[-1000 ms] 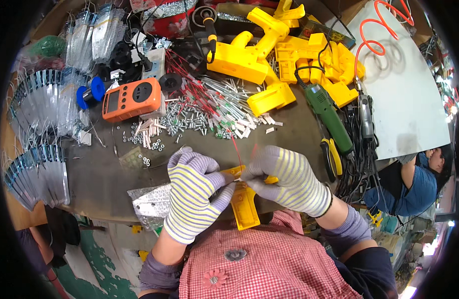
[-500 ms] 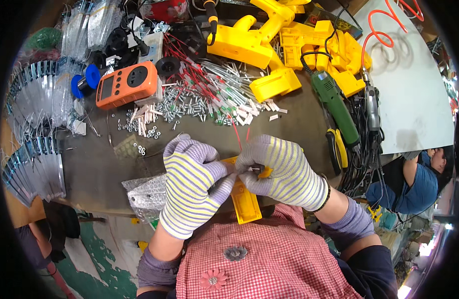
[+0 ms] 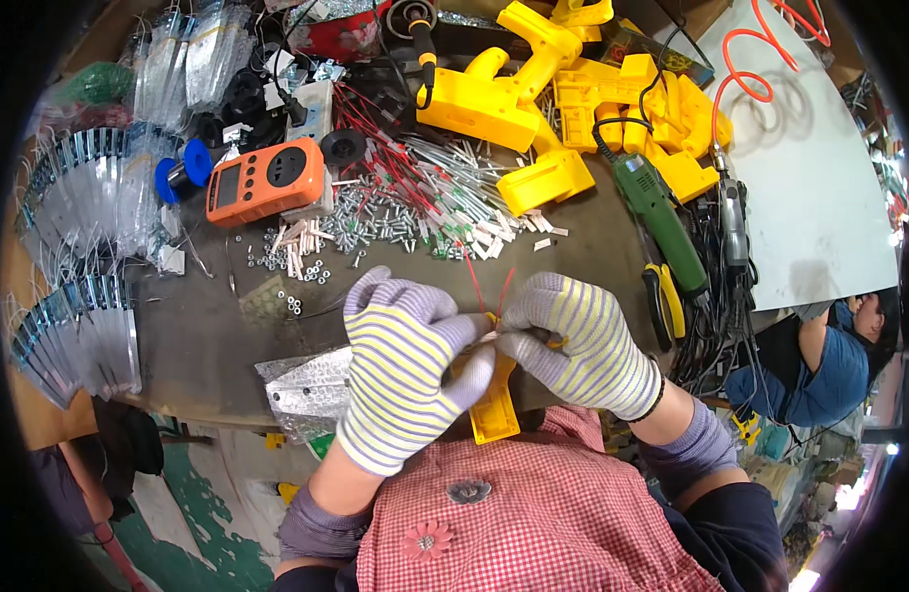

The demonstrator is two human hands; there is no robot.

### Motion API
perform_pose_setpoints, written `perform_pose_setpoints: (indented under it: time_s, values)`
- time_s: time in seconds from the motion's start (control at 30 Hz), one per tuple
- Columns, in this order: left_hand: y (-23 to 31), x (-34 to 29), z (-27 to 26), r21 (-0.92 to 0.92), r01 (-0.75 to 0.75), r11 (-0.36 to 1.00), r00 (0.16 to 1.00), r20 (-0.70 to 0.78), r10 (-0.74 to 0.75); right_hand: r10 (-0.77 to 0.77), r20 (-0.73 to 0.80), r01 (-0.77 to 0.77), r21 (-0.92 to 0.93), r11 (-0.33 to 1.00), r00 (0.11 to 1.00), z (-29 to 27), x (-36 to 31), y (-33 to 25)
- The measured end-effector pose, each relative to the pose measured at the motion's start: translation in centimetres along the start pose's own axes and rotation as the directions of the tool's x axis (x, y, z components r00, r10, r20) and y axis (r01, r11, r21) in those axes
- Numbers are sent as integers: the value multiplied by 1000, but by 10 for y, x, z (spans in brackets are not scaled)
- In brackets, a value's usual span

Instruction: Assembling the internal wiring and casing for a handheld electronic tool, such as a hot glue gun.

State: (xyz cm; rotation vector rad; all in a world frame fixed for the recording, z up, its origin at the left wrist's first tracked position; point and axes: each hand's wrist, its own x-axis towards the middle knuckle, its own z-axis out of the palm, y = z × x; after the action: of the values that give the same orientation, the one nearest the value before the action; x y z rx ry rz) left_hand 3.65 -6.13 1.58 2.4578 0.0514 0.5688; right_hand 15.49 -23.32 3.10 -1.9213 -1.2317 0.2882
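My left hand [image 3: 400,360], in a striped knit glove, has thumb and forefinger closed in a pinch. Facing it, my right hand [image 3: 584,345], gloved alike, is closed in a pinch as well. Their fingertips meet at a small whitish piece [image 3: 489,336], mostly covered by the fingers. Two thin red wires [image 3: 475,283] rise just beyond the fingertips; where they end below is hidden. Under my hands lies a yellow plastic tool housing [image 3: 495,409], its open hollow end toward me and its far part covered by my fingers.
Loose screws [image 3: 370,217], red wires and white sleeves lie beyond my hands, beside an orange meter [image 3: 267,181]. Yellow housings [image 3: 479,107] are piled at the back. A green power tool [image 3: 661,222] and yellow-handled pliers [image 3: 663,301] lie right. Bubble wrap [image 3: 306,393] sits left.
Both hands have shifted slightly to the right and their fingertips have come together on the small whitish piece. The right fingers have turned and uncovered more of the red wires.
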Motion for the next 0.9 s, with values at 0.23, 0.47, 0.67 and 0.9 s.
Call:
perform_pose_setpoints:
  time_s: [0.23,0.47,0.67,0.9]
  values:
    - [-10,-9,8,59,-60,996,995,-79,65,155,-94,-133,206,970,983,-1,0,4]
    - [-10,-5,6,38,-60,997,998,-23,61,-338,113,355,-381,854,934,-8,14,4]
    - [-12,-10,8,-31,-70,997,993,-100,67,184,102,-199,175,964,978,2,6,2]
    - [-11,-3,12,31,-112,993,990,-88,114,-274,195,335,-476,813,942,-13,8,1]
